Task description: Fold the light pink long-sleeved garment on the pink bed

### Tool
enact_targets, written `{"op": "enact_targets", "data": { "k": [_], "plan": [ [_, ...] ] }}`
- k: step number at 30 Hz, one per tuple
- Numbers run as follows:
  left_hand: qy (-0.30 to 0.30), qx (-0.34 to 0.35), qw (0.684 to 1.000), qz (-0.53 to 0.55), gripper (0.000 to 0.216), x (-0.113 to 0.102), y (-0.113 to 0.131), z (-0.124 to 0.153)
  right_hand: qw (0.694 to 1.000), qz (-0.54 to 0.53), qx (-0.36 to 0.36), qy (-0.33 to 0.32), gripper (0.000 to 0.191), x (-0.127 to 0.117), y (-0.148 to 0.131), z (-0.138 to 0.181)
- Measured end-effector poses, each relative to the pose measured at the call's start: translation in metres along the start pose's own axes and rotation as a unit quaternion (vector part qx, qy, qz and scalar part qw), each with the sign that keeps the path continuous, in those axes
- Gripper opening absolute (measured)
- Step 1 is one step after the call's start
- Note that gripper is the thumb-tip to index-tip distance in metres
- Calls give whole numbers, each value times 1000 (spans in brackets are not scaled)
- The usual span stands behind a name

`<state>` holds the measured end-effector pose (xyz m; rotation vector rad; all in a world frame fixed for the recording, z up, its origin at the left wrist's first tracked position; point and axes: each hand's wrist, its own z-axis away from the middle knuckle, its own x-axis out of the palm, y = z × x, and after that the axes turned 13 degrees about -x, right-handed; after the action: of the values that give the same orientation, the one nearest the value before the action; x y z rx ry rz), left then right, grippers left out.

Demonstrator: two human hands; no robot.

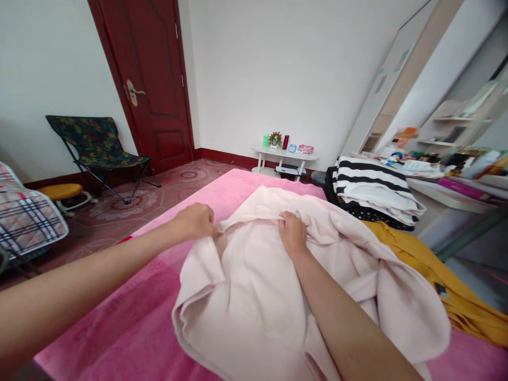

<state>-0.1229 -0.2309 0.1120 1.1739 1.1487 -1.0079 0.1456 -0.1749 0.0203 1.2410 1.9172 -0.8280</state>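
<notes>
A pale pink garment (254,286) lies crumpled on a pink bedspread (130,323). My left hand (195,221) is closed, pinching the garment's far left edge. About a hand's width to its right, my right hand (292,232) is closed on a fold of the same far edge. Both forearms reach out over the cloth, and the right one lies across it.
A mustard-yellow garment (444,275) lies to the right, with a black-and-white striped folded pile (373,188) behind it. Farther right stands a cluttered desk (448,174). A folding chair (99,148), a red door (154,79) and a small white table (283,159) stand beyond the bed.
</notes>
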Motion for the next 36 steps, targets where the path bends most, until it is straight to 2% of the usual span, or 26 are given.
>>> {"op": "enact_targets", "data": {
  "k": [2,5,8,11,15,17,19,20,21,22,23,25,26,27,29,31,36],
  "plan": [
    [-6,19,995,102,19,-25,3,-5,999,-25,14,31,27,0,3,-2],
    [-43,79,966,241,12,-56,19,4,992,-69,27,99,30,-3,10,-6],
    [-107,146,945,272,9,-68,44,27,979,-98,43,172,32,-13,20,-8],
    [-190,207,926,251,5,-58,69,47,966,-104,54,230,32,-23,32,-7],
    [-318,263,878,244,5,-25,94,51,960,-94,78,252,34,-26,50,-2],
    [-414,267,838,233,4,-7,106,41,968,-86,103,210,33,-23,58,1],
    [-513,268,786,216,3,9,118,25,979,-79,120,142,32,-18,65,3],
    [-536,276,767,218,6,16,124,15,983,-75,125,115,31,-16,67,4],
    [-527,290,764,234,11,23,129,4,984,-72,129,98,31,-15,68,4],
    [-479,306,779,264,14,30,134,-7,984,-67,135,96,31,-15,69,4],
    [-395,317,808,301,17,37,137,-19,982,-62,143,104,32,-16,68,4],
    [-166,314,873,334,23,53,140,-41,977,-48,158,137,32,-20,65,4],
    [-66,301,898,314,30,63,138,-51,974,-40,159,156,32,-23,62,4],
    [4,283,919,273,38,73,136,-59,972,-35,154,176,32,-25,59,3],
    [55,247,954,163,50,92,130,-70,970,-35,122,206,32,-29,53,2],
    [55,213,972,80,54,108,125,-75,973,-46,78,211,33,-29,48,-3],
    [67,187,979,33,55,120,125,-76,991,-23,38,129,29,-15,54,-42]
  ]
}}
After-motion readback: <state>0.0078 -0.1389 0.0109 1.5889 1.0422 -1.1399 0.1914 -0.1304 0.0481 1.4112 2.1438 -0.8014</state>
